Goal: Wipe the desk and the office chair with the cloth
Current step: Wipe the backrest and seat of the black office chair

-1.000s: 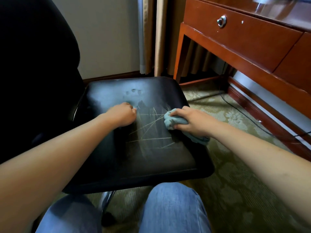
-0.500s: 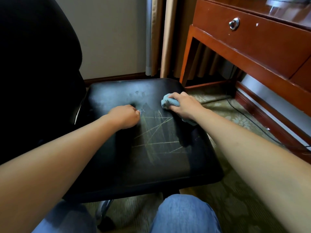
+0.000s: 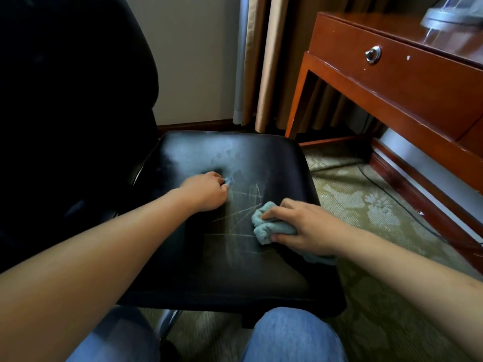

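From the head camera, the right hand (image 3: 308, 226) grips a bunched blue-green cloth (image 3: 269, 226), fingers curled over the top and thumb tucked beneath, pressing the wad down on the seat of the black office chair (image 3: 261, 158); a loose tail of cloth trails out behind the wrist, at the seat's right edge. Bunching it this way likely gives a firm pad to scrub with. Just left of the cloth, pale scratch-like streaks (image 3: 243, 212) cross the seat, running between the two hands, so the wiping seems aimed at them. The left hand (image 3: 206, 190) rests on the seat as a loose fist, knuckles down, probably to steady the chair against the rubbing; something small and pale shows at its fingertips, but I cannot tell whether it holds anything. Beyond the right hand and well apart from it stands the wooden desk (image 3: 418, 82); whether it has been wiped cannot be judged.
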Demonstrator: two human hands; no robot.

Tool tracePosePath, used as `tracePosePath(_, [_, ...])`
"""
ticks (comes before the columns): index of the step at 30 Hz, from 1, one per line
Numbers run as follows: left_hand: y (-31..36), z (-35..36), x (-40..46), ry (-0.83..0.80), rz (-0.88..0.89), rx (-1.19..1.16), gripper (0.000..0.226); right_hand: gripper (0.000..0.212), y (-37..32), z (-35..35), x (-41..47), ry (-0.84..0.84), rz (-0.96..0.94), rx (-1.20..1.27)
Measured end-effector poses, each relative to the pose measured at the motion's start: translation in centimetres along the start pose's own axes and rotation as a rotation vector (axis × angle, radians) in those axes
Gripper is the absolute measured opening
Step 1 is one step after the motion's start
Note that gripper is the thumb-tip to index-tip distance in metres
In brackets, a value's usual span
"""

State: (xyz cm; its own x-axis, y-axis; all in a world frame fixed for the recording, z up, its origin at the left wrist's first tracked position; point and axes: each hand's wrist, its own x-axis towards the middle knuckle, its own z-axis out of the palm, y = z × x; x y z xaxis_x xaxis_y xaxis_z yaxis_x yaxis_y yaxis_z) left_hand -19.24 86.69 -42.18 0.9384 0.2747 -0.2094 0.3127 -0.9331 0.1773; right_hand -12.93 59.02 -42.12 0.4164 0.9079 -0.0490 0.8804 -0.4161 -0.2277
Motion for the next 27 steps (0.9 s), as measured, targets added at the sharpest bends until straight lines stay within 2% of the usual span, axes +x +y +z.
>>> tracePosePath(2, [0.0,0.0,0.0,0.002,0.009,0.000,0.051,0.048,0.8,0.0,2.1,0.052,0.017,-0.039])
tracePosePath(6, [0.0,0.1,-0.1,0.001,0.009,-0.002,0.051,0.053,3.3,-0.8,9.3,0.084,0.221,-0.006])
tracePosePath(11, [0.1,0.3,-0.4,-0.001,-0.005,-0.032,0.051,0.042,4.4,-0.5,16.6,0.164,0.430,0.046])
tracePosePath(13, [0.0,0.2,-0.5,0.007,-0.008,-0.031,0.050,0.042,4.1,-0.3,17.3,0.189,0.454,0.024])
tracePosePath(15, [-0.2,0.1,-0.6,0.010,-0.011,-0.039,0.050,0.043,3.8,-0.3,16.7,0.178,0.423,0.034])
tracePosePath(19, [-1.2,0.5,-0.5,0.018,-0.025,-0.080,0.051,0.047,1.9,0.2,12.9,0.088,0.220,0.042])
tracePosePath(27, [-1.7,-0.1,-0.2,0.092,-0.035,-0.159,0.042,0.051,-1.9,1.1,4.8,-0.016,-0.024,0.028])
